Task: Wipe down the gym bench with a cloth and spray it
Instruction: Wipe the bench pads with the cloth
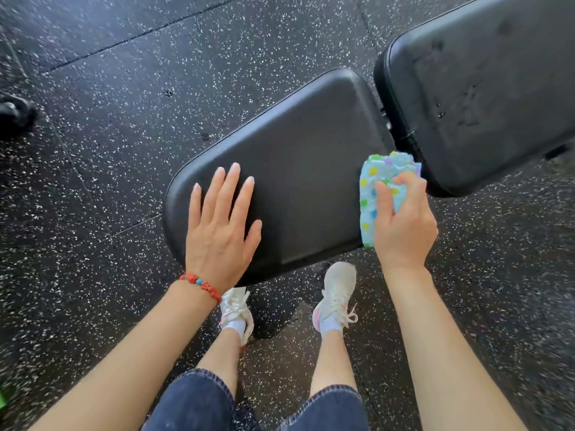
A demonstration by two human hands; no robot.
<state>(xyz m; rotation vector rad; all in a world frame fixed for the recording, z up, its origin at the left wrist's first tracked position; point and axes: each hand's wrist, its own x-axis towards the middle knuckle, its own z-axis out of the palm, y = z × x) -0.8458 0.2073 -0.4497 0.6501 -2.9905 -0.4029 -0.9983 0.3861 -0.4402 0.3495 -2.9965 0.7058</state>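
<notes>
A: How many things are you counting here?

B: I am seeing two black padded vinyl bench cushions: the seat pad (298, 169), and the longer back pad (479, 88), which is lying beyond the right hand (404, 225). A narrow gap is separating them. There is one light blue cloth with green, yellow and purple dots (378, 185). I am not finding any spray bottle in the view.

A: And the hands?

B: Two bare hands. The left hand (221, 222) is lying flat on the seat pad, fingers straight and a little spread, palm pressing on the vinyl. It is grasping nothing. One red beaded bracelet with a few blue beads (200, 283) is sitting on its wrist.

A: What is the right hand doing?

B: It is gripping the dotted cloth, with the fingers curled over it. The cloth is bunched and is sticking out above and to the left of the fingers. It is touching the seat pad at the corner nearest the back pad, just beside the gap.

A: What is lying below the hands?

B: Two white lace-up sneakers (337, 293), standing between the two forearms on the black rubber floor with white speckles (109, 135). One is partly hidden under the edge of the seat pad. The person is wearing dark blue denim shorts (193, 402), seen at both knees.
</notes>
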